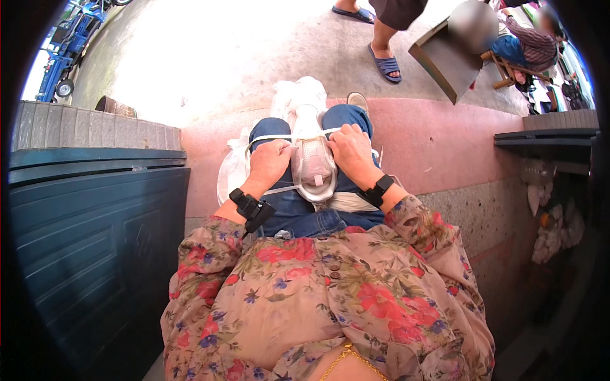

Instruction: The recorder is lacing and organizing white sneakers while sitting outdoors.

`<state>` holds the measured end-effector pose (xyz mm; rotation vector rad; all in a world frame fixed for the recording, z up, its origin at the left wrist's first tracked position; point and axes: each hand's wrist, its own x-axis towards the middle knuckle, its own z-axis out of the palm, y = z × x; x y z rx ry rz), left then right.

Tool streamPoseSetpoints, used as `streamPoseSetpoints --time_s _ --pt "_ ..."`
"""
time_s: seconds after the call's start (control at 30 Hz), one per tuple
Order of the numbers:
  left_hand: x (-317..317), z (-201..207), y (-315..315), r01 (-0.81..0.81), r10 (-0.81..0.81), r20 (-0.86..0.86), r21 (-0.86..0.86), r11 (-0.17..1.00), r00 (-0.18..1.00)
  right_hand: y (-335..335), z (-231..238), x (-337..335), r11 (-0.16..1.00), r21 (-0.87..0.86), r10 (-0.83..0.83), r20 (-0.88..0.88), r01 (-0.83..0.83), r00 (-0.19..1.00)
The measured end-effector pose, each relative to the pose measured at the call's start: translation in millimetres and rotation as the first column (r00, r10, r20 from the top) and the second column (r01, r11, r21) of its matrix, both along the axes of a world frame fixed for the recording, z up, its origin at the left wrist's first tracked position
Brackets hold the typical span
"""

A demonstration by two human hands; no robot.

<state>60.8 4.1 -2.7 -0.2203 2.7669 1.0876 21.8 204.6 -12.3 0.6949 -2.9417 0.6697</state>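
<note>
A pale pink and white sneaker [314,162] lies between my thighs, its heel toward me and its toe pointing away. White shoelace [308,135] runs across its front, with loose ends over my jeans. At the shoe's left side, my left hand [271,159] has its fingers bent in and pinched at the lacing. My right hand [351,150] pinches the lace at the right side, thumb against the shoe's edge. What exactly lies between the fingertips is partly hidden. White plastic or cloth wrapping [298,95] sits beyond the toe and beside my left knee.
Dark blue panelled doors [95,235] stand close on my left. White bags [559,232] hang or lie at the right. Ahead, a person in blue slippers [385,63] stands by a small table [438,60]; another person sits behind it. Blue vehicles [67,51] are far left.
</note>
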Motion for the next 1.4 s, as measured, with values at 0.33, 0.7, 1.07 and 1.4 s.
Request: streamPoseSetpoints --time_s 0.33,0.7,1.07,1.4 --pt "-2 8 5 0.129 -0.167 -0.148 -0.238 0.963 0.975 1 0 0 1.000 0.024 -0.007 -0.023 0.007 1.000" --pt "-1 11 21 0.117 -0.277 -0.294 -0.463 0.879 0.915 3 4 1 0.999 0.040 0.036 -0.028 -0.035 0.999" --pt "23 12 34 0.086 -0.224 -0.219 -0.507 0.858 0.950 5 7 9 0.995 0.047 0.090 0.040 -0.092 0.995" --pt "2 12 20 0.154 -0.177 -0.091 -0.224 0.962 0.980 8 -9 4 0.986 -0.137 0.106 0.049 -0.098 0.993"
